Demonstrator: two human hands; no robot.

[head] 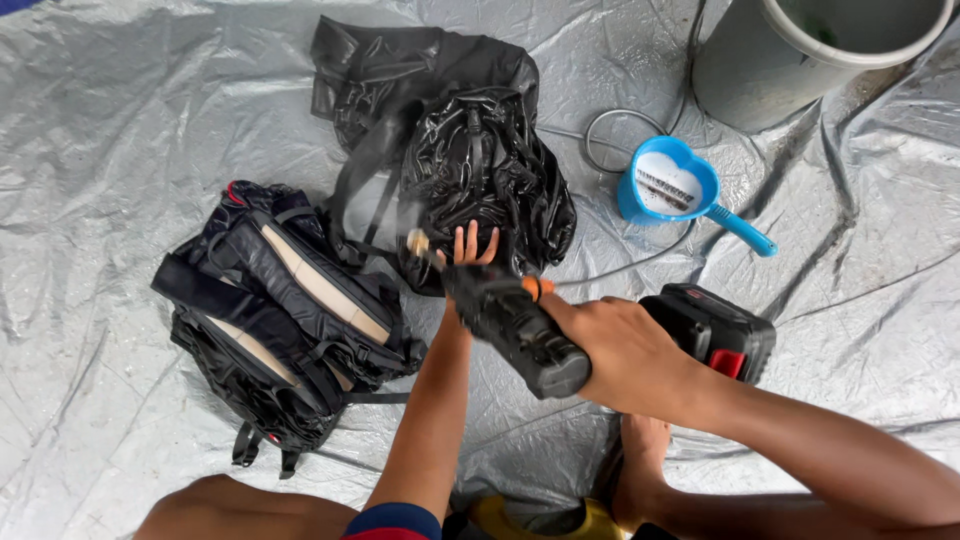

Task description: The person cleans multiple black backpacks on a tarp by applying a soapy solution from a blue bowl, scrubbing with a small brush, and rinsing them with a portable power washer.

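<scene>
Right hand point(625, 360) is wrapped tight round the grip of the black sprayer gun point(510, 320), its battery pack point(712, 330) sticking out behind the wrist. Nozzle tip points at the wet black bag point(480, 160); faint mist shows just off the tip.

Left hand point(468, 246) lies flat against the near face of the wet black bag, fingers spread, not pinching anything. It sits right beside the nozzle tip (that's my main worry).

Risks as I judge them:
- Spray hits my left fingers, since they lie almost in the jet line.
- The wet black bag looks slick and floppy; with only a flat palm on it, the jet could push it away or fold it.
- The thin hose point(620, 150) loops on the tarp point(120, 120) just right of the bag and runs toward the blue scoop point(668, 185); a tug on the gun could tip the scoop.
- Overspray could soak the black backpack point(285, 330), which lies just left of the bag, touching or nearly so.

The grey bucket point(800, 50) stands well right of the bag, at the far edge. My bare foot point(640, 460) rests on the tarp, nearer me than the bag.
</scene>
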